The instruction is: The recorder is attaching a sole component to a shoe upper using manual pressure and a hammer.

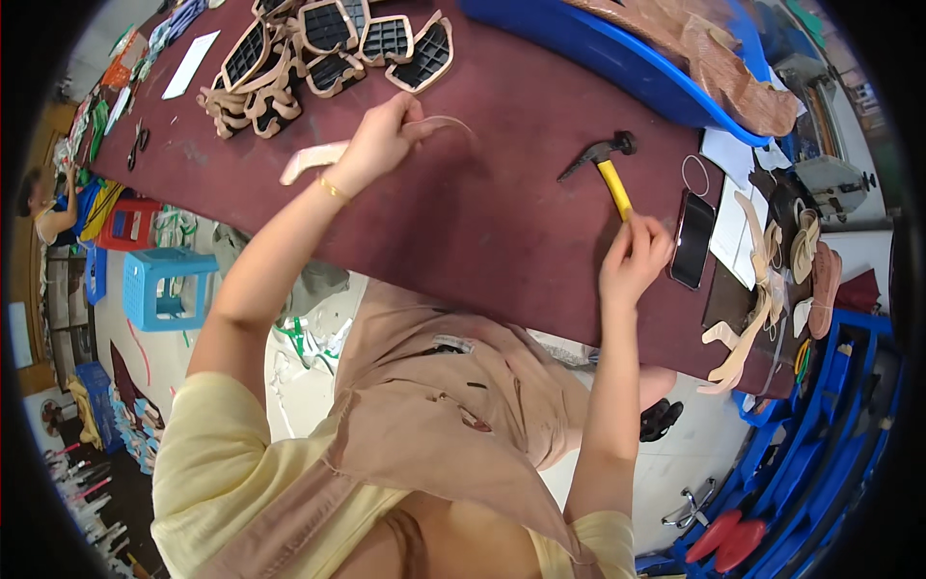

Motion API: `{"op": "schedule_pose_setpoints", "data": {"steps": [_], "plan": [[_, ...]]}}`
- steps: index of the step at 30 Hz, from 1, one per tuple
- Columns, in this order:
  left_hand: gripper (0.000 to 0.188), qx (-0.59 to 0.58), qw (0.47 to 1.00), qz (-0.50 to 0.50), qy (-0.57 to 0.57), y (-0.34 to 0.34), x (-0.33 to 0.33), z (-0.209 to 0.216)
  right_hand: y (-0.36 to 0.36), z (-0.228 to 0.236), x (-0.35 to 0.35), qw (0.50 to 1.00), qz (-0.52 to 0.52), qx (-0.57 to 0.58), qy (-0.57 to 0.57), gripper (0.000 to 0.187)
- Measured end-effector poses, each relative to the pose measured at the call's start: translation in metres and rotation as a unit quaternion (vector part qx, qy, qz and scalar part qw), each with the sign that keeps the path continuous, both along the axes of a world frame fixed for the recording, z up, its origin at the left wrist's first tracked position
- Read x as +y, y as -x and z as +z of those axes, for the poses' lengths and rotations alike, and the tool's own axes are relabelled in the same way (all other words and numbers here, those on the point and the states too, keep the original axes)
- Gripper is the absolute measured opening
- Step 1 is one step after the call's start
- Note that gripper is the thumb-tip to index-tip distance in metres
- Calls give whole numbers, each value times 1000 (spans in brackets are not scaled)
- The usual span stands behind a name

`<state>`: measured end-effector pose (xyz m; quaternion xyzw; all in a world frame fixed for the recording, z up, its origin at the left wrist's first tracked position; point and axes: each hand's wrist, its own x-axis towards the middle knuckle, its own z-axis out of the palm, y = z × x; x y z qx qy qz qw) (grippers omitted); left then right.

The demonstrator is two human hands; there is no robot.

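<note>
Holding a pale strip [314, 159] in the left hand [379, 140] with a pinching grip, above the table [502, 222], near a pile of black-gridded pieces [328, 27]; cannot tell whether 1 length or 2. Grasping a hammer [613, 186] in the right hand [635, 257], by the end of the yellow handle, with head toward the blue bin [617, 60]; cannot tell whether lifted or resting. Judged as between steps: managing the strip while taking up or laying down the hammer, unclear which. To go on, probably need to lay the strip flat, steady with left fingers, clear of any blow.
</note>
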<state>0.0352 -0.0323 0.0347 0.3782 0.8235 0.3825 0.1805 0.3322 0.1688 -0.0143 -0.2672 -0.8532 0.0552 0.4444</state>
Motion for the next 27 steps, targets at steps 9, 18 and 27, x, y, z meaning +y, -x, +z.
{"op": "schedule_pose_setpoints", "data": {"steps": [9,18,27], "plan": [[18,-445,856,-131,-230,-109,67,83,68,67,-88,641,402,182,628,56],[25,-25,955,-176,-236,12,242,176,97,46,33,416,483,221,739,22],[28,358,861,-283,227,121,417,64,104,-9,67,401,510,274,710,30]]}}
